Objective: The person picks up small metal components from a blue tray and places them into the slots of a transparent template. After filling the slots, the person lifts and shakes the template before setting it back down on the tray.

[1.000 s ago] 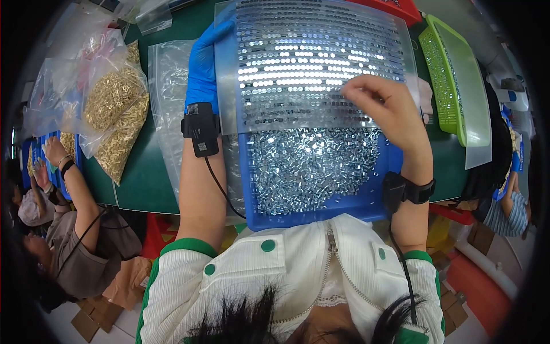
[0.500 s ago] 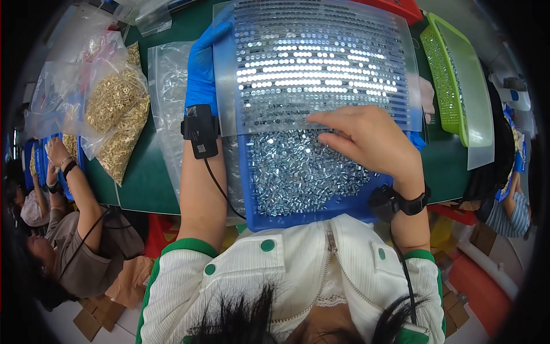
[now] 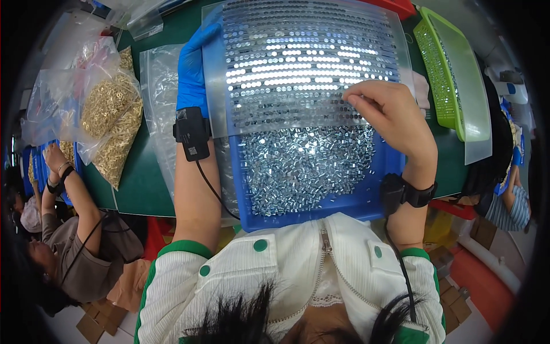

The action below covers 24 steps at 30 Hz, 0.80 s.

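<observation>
My left hand (image 3: 192,71), in a blue glove, grips the left edge of a clear plastic plate (image 3: 215,106). Rows of small round metal pieces (image 3: 312,75) fill most of this plate, with dark gaps in places. The plate lies over the far part of a blue tray (image 3: 392,153). Loose short silvery metal pieces (image 3: 303,166) are heaped in the tray's near part. Bare, my right hand (image 3: 398,114) hovers over the plate's near right part, thumb and forefinger closed together at the tips. Whatever is between those fingertips is too small to make out.
Clear bags of brass-coloured parts (image 3: 112,109) lie on the green table (image 3: 154,198) at left, beside flat empty bags (image 3: 160,97). A green basket (image 3: 438,74) stands at right, a red bin (image 3: 389,7) at the far edge. Co-workers sit on both sides.
My right hand has moved right and slightly away from me, and its fingers have drawn together from a looser, pointing pose. My left hand keeps its grip. The whole view has shifted slightly.
</observation>
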Tool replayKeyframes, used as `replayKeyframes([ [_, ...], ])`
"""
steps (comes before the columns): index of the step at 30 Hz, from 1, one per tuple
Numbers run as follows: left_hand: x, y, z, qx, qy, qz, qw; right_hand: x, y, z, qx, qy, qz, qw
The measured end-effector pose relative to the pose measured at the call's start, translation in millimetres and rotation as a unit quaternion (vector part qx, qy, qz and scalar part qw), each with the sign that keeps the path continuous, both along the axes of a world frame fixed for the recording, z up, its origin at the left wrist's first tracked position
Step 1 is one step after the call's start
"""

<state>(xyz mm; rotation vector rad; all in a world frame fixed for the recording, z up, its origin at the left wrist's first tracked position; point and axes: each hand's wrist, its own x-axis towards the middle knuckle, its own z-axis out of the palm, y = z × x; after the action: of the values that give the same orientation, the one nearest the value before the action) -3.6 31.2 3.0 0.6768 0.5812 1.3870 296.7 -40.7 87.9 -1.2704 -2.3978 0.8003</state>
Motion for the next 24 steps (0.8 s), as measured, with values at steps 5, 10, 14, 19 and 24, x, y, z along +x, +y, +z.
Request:
replayKeyframes([
  [5, -2.1, 4.4, -5.3, 0.010, 0.003, -0.007, 1.000, 11.2, 0.1, 0.7, -0.004, 0.016, -0.022, 1.000],
  [10, -3.1, 7.5, -9.6, 0.042, 0.070, 0.040, 0.996, 12.4, -0.5, 3.7, -0.017, 0.012, -0.024, 1.000],
  [14, 0.2, 3.2, -4.8, 0.028, -0.007, -0.004, 1.000, 14.7, -0.7, 4.0, -0.028, 0.005, -0.040, 0.999],
  [19, 2.7, 2.6, -4.8, 0.039, 0.043, 0.025, 0.998, 16.8, -0.6, 0.7, -0.016, -0.011, -0.006, 1.000],
  [24, -5.2, 7.8, -10.1, 0.043, 0.068, 0.048, 0.996, 12.0, -2.0, -5.5, 0.026, -0.016, 0.098, 0.995],
])
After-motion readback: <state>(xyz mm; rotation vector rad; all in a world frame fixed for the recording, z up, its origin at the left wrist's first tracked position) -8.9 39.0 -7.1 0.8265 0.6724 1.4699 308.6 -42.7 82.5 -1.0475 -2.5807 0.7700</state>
